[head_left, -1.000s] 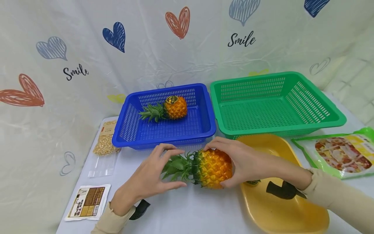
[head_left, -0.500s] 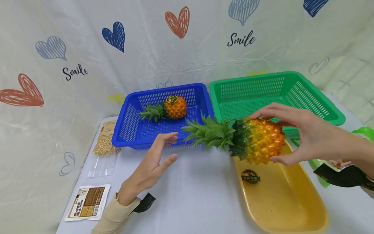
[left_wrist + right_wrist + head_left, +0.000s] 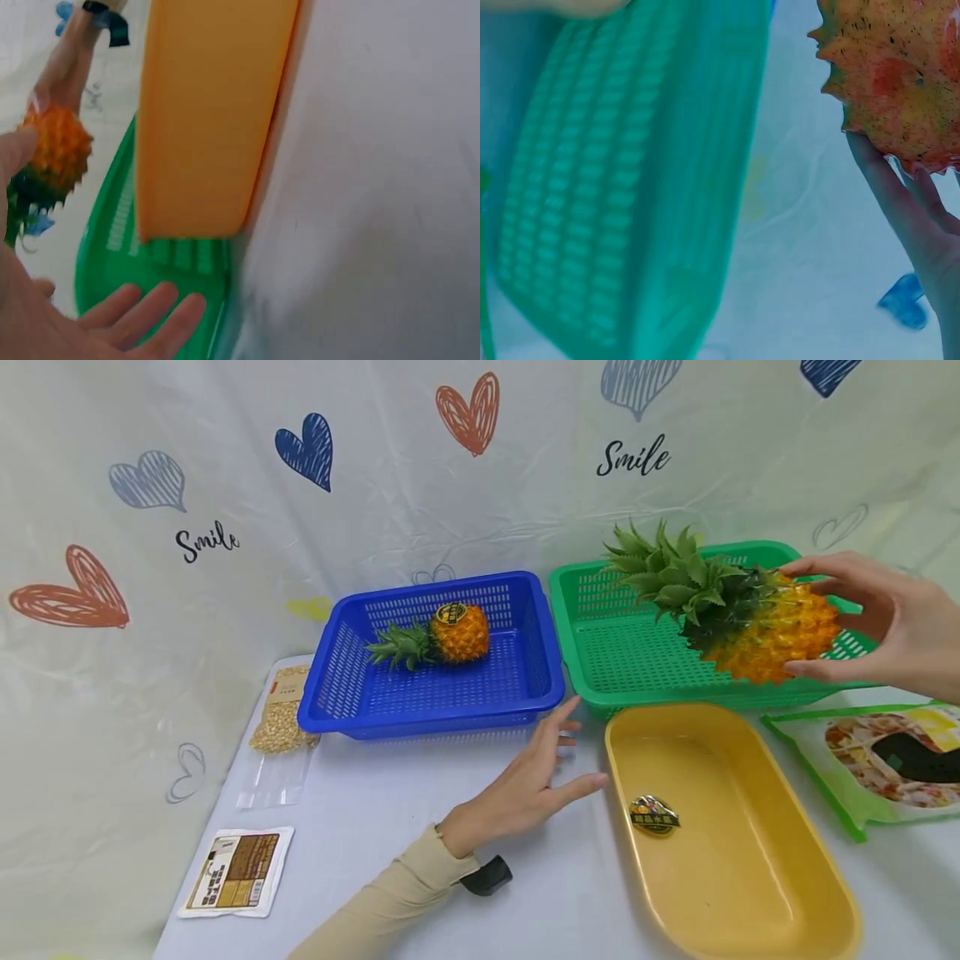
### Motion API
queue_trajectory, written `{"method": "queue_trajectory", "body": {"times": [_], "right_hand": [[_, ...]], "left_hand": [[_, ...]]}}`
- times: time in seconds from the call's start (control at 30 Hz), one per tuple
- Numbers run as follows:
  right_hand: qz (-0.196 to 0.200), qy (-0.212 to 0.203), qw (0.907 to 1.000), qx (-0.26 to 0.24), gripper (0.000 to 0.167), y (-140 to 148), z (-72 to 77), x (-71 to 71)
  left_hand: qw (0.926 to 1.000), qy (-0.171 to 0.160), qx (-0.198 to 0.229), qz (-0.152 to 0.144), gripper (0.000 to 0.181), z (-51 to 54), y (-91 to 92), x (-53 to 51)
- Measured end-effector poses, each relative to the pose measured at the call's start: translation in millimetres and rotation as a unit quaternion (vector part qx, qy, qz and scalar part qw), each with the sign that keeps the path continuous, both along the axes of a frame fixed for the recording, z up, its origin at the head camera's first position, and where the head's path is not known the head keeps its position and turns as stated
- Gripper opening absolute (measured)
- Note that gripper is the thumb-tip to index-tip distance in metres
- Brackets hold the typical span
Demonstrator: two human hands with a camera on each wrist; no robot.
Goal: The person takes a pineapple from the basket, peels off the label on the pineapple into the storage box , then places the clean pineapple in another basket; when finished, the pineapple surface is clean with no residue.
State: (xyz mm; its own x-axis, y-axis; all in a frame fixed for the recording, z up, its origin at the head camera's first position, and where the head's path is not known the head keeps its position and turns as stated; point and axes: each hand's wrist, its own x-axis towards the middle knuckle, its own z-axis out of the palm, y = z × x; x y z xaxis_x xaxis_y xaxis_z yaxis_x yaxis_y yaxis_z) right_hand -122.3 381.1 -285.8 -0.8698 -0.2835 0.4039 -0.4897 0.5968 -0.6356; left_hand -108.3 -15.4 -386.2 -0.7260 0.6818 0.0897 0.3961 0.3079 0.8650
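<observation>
My right hand (image 3: 900,618) grips a pineapple (image 3: 772,631) by its orange base and holds it above the green basket (image 3: 630,647), green crown toward the upper left. In the right wrist view the pineapple (image 3: 900,82) hangs at upper right, fingers against its underside. My left hand (image 3: 517,797) holds nothing; its fingers are spread over the table, between the blue basket (image 3: 427,693) and the yellow tub (image 3: 727,827). A smaller pineapple (image 3: 459,635) with a black sticker lies on its side in the blue basket.
In the yellow tub lies a round black-and-gold label (image 3: 654,816). A green-edged food bag (image 3: 862,760) lies at the right. On the left are a bag of yellow kernels (image 3: 281,722) and a flat brown-and-white packet (image 3: 238,872). A patterned curtain (image 3: 420,460) hangs behind.
My right hand lifted the pineapple off the table, carrying it right and up to over the green basket. My left hand came away from its crown and later moved right toward the yellow tub.
</observation>
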Motion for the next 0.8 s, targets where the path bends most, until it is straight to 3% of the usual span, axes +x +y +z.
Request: {"method": "queue_trajectory", "body": {"times": [0.13, 0.27, 0.43, 0.57, 0.8], "right_hand": [[-0.026, -0.012, 0.9996, -0.006, 0.095, 15.9, -12.5, -13.1], [-0.051, -0.02, 0.9985, 0.006, 0.095, 29.4, -22.1, -24.9], [-0.085, -0.004, 0.9928, 0.084, 0.093, 40.8, -29.9, -36.1], [-0.082, -0.01, 0.9875, 0.134, 0.096, 44.7, -32.1, -43.6], [-0.058, -0.016, 0.985, 0.162, 0.094, 47.2, -38.2, -54.8]], "left_hand": [[0.9989, -0.02, 0.013, 0.041, 0.091, -5.0, 26.8, -3.5], [0.9946, -0.043, 0.03, 0.09, 0.094, -2.1, 43.5, -9.5], [0.9859, -0.058, 0.053, 0.147, 0.094, 1.5, 58.0, -17.9], [0.9822, -0.059, 0.054, 0.17, 0.093, 0.2, 69.2, -21.7], [0.9762, -0.046, 0.085, 0.194, 0.085, -3.6, 84.7, -28.3]]}}
